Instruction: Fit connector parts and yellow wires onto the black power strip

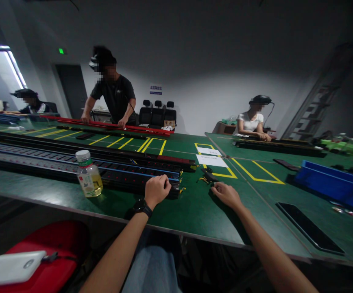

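Note:
Over the right end of several long black rails (127, 179) rests my left hand (157, 189), a watch on its wrist. Its fingers are curled closed, and what they hold, if anything, is hidden. Yellow-tipped wires (181, 189) stick out at the rail ends just beside it. My right hand (227, 195) lies low over the green table, fingers bent together around something too small or dark to make out. Right by its fingertips is a black tool-like item (208, 176) with small yellow-and-black pieces (201, 180).
A drink bottle (89, 175) stands at the table's front edge. To the right are a dark phone or tablet (309, 227) and a blue bin (332, 183). White paper sheets (211, 160) lie ahead. Across the table, a person (115, 97) handles a red rail (103, 123); others sit nearby.

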A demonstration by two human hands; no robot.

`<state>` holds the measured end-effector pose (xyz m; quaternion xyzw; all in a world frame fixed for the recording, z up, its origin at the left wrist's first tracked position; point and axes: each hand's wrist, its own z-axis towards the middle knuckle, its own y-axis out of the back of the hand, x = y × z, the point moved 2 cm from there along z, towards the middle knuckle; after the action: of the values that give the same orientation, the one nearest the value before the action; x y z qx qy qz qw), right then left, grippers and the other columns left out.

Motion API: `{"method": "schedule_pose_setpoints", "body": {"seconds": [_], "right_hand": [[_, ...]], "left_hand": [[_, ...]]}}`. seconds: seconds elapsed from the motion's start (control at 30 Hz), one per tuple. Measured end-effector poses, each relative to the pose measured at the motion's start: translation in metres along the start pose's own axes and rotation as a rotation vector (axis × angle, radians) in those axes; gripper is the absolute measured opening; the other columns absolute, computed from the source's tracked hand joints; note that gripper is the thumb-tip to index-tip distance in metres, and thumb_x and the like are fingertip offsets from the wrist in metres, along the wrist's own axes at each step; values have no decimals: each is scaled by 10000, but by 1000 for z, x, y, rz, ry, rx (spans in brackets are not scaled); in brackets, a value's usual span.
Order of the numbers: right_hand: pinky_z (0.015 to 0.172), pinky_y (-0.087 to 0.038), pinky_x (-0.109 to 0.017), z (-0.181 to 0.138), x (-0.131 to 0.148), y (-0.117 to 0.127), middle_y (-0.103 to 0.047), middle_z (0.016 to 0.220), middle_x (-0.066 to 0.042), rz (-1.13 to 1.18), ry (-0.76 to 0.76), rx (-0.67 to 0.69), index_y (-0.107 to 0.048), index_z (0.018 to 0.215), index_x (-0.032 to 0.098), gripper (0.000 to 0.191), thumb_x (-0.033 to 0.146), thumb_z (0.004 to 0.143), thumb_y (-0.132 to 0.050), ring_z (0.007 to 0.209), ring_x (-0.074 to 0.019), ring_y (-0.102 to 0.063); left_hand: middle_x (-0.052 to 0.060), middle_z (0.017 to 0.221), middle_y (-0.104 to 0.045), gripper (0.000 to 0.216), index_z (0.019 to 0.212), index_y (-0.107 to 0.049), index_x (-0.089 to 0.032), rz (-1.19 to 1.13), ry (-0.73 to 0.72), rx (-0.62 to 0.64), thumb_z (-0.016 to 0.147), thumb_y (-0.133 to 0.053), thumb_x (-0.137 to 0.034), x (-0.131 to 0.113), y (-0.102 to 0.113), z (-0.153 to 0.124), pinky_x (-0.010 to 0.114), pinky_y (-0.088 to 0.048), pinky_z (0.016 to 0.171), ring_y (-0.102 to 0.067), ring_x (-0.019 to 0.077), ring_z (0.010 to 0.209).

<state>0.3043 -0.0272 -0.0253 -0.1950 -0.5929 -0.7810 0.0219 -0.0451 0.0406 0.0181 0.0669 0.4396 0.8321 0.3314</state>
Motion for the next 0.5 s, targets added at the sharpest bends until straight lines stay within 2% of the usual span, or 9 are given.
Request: {"method": "schedule_pose_setpoints", "body": {"seconds": [0.5], "right_hand": [[610,-289,-267,0,0,-1,-710,818,-29,-14,-9,3,-712,881,238,223,368,1010,-584,702,-167,-592]], "left_hand": [[44,843,-743,159,880,-673,-223,-5,9,20,963,-538,-222,0,-1,0,346,-415,721,-675,218,809]]}}
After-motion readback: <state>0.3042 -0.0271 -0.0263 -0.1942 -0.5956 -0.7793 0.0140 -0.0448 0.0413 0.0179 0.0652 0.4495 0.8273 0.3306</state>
